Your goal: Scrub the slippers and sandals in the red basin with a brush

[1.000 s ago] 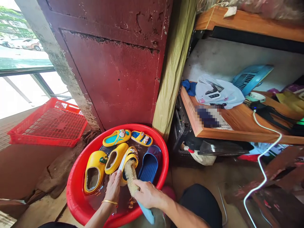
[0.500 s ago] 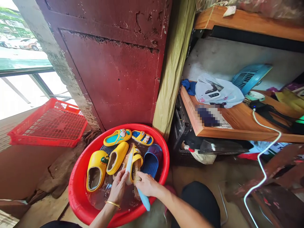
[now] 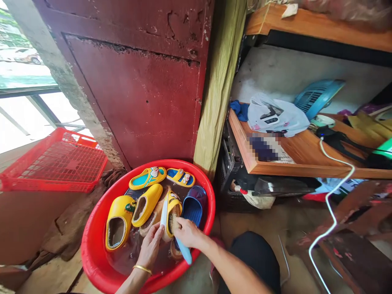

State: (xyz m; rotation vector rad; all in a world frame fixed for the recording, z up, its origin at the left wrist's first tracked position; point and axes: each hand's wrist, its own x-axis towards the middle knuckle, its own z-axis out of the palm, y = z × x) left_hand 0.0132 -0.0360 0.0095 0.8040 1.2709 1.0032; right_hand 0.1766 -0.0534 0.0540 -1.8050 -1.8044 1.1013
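Note:
Over the tub of murky water, my left hand (image 3: 151, 241) grips the near edge of a yellow slipper (image 3: 174, 200), tilted so its pale sole edge shows. My right hand (image 3: 187, 232) is closed round a scrubbing brush (image 3: 184, 251) with a light blue handle, its bristles inside the slipper's opening. To the left sit a yellow clog with a green figure (image 3: 122, 208) and a plain yellow clog (image 3: 147, 204). A dark blue slipper (image 3: 194, 206) is just right of my hands. Two yellow-and-blue slippers (image 3: 147, 178) lie at the far side. A brown slipper is partly hidden beneath.
The red tub (image 3: 92, 249) stands on the floor against a dark red door (image 3: 137, 106). A red plastic crate (image 3: 55, 161) is at the left. At the right, a wooden shelf (image 3: 306, 168) holds a plastic bag and a blue fan; a white cable (image 3: 330, 216) hangs down.
The camera view has shifted slightly, so the scene sits a little further left. The brush stays in the slipper's opening, and both hands keep their hold.

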